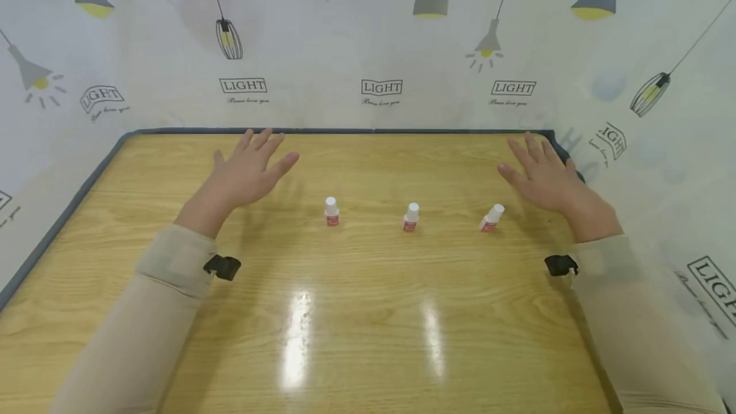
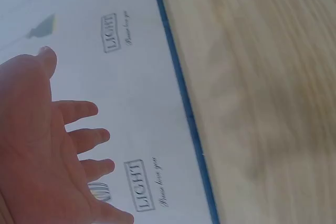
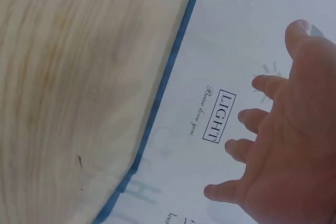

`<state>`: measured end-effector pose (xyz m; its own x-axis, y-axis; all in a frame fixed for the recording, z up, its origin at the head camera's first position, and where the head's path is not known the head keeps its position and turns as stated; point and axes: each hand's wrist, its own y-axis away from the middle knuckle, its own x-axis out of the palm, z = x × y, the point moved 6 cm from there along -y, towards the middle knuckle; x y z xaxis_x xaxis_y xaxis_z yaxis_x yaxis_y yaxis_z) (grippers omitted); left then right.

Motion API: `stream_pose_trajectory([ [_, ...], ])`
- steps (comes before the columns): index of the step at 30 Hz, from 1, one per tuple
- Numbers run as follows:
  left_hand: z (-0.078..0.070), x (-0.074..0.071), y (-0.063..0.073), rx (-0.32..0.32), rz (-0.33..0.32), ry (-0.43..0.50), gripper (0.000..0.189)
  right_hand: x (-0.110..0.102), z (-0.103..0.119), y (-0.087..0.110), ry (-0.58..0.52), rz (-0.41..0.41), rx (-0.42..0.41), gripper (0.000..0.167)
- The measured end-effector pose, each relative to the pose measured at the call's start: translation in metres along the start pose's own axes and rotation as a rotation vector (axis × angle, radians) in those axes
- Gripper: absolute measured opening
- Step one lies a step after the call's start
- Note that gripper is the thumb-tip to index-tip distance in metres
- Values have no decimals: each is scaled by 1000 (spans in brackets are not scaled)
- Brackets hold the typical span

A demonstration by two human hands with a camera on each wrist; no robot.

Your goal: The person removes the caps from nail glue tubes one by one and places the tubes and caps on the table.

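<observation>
Your left hand (image 1: pixel 244 174) is released, its fingers straight and spread over the table; your right hand (image 1: pixel 543 177) is likewise released, fingers extended and thumb pointing inward; both wrist views show these spread fingers in front of the pale backdrop.

Between your hands, and nearer to you than your fingertips, three small white plastic bottles with red-and-white labels stand in a spaced row; the left bottle (image 1: pixel 332 213) is to the right of your left hand, the middle bottle (image 1: pixel 411 217) sits between your two hands, and the right bottle (image 1: pixel 492 218) is just to the left of your right hand, on its near side; each carries its white cap, and you cannot tell what is inside, as the walls look opaque.

All three are upright, caps up and long axes vertical; in the head view the right bottle's cap slants toward your right hand, while the left bottle's runs almost straight up the view.

Beneath your hands lies the light-brown wood-grain table (image 1: pixel 368 312), edged beyond your fingertips by a dark blue strip (image 1: pixel 333 130); past that rises the white backdrop printed with lamps and the word LIGHT (image 1: pixel 322 50).
</observation>
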<state>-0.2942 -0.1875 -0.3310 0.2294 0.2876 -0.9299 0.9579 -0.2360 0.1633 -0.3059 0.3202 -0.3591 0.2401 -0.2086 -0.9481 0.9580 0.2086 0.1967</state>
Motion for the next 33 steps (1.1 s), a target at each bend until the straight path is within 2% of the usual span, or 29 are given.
stream_pose_trajectory([
  [4,-19,-10,5,26,-10,6,94,-8,7,6,11,20,-21,87],
  [7,-39,-18,10,47,-27,0,91,-17,12,12,10,23,-45,86],
  [12,-85,-26,19,141,-55,1,84,-28,21,22,-23,10,-102,85],
  [18,-143,-22,25,250,-111,119,76,-35,33,33,-91,9,-144,86],
  [22,-183,-2,22,298,-112,232,72,-33,35,40,-124,16,-136,86],
  [26,-214,29,16,285,-49,424,70,-25,35,44,-153,11,-141,83],
  [29,-230,53,9,254,1,592,69,-19,35,45,-195,-2,-154,80],
  [33,-245,83,-1,230,36,690,64,-11,33,47,-257,-14,-167,75],
])
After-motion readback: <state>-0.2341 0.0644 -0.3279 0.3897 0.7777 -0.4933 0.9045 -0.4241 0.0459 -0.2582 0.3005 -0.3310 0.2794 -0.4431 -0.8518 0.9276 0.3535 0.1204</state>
